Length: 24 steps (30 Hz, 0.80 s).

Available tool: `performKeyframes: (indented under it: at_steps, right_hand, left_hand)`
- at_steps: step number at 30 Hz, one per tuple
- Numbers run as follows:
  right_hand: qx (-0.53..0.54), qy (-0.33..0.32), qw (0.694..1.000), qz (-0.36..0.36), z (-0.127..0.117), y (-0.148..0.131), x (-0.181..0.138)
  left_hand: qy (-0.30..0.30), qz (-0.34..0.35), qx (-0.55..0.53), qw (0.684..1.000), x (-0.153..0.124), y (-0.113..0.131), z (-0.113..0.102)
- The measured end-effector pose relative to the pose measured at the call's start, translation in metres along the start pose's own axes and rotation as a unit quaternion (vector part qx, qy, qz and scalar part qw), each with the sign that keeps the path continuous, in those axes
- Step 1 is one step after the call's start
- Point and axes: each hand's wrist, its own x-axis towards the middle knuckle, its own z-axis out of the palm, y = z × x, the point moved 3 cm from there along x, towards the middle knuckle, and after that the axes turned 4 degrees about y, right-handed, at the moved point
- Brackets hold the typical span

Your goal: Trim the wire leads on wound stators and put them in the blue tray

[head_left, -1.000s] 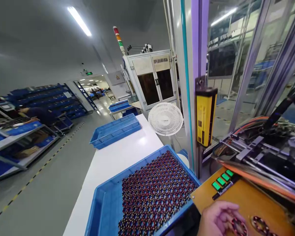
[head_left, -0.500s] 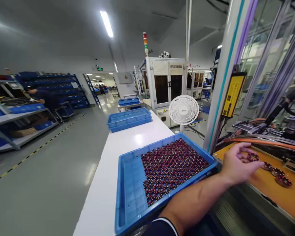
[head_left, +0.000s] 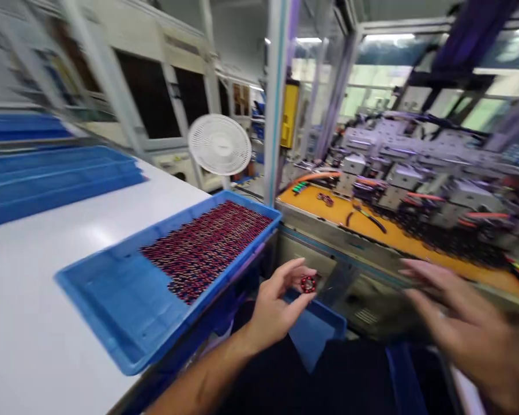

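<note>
My left hand [head_left: 281,297] pinches a small red-and-black ring-shaped motor stator [head_left: 308,284] between thumb and fingertips, in front of my body. To its left, the blue tray [head_left: 108,300] holds many tightly packed stators [head_left: 211,248] of the same look, with bare tray floor at its near left end. My right hand [head_left: 462,323], smeared by motion, is at the lower right with thumb and fingers apart. Nothing shows in it. More stators [head_left: 325,199] lie on the orange bench top [head_left: 305,197] beyond my hands.
Pliers [head_left: 369,219] lie on the orange bench before a row of machine fixtures [head_left: 398,184]. A frame post [head_left: 277,104] stands between bench and white table [head_left: 21,300]. Behind the tray is a white fan [head_left: 220,144]. Stacked blue trays [head_left: 60,178] sit farther left; a blue bin [head_left: 315,325] is below.
My view has turned right. My left hand has moved from over the orange bench to in front of my body, still holding a stator. My right hand has come into view.
</note>
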Motion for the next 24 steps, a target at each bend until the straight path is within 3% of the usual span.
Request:
performKeyframes:
  at_steps: [3,6,12,16,20,22,24]
  right_hand:
    - [0.117,-0.104,0.986,-0.055,0.014,-0.052,-0.020]
    - [0.208,-0.159,0.963,-0.060,0.035,-0.079,-0.030]
    - [0.291,-0.276,0.916,0.017,0.043,-0.068,-0.057]
    - [0.369,-0.286,0.883,0.060,0.038,-0.066,-0.070]
    - [0.467,-0.310,0.823,0.094,0.039,-0.065,-0.079]
    - [0.494,-0.308,0.801,0.139,0.043,-0.059,-0.081]
    - [0.511,-0.275,0.782,0.227,0.049,-0.050,-0.082]
  left_hand:
    - [-0.026,0.052,0.024,0.998,-0.030,0.008,0.007]
    - [-0.042,0.075,0.035,0.996,-0.046,0.013,0.010]
    - [-0.032,0.033,0.023,0.999,-0.059,0.011,0.008]
    - [-0.035,-0.015,-0.015,0.999,-0.062,0.005,0.011]
    - [-0.048,-0.058,-0.058,0.995,-0.062,-0.001,0.014]
    - [-0.056,-0.051,-0.053,0.996,-0.063,-0.002,0.016]
    - [-0.069,-0.034,-0.043,0.996,-0.066,-0.002,0.018]
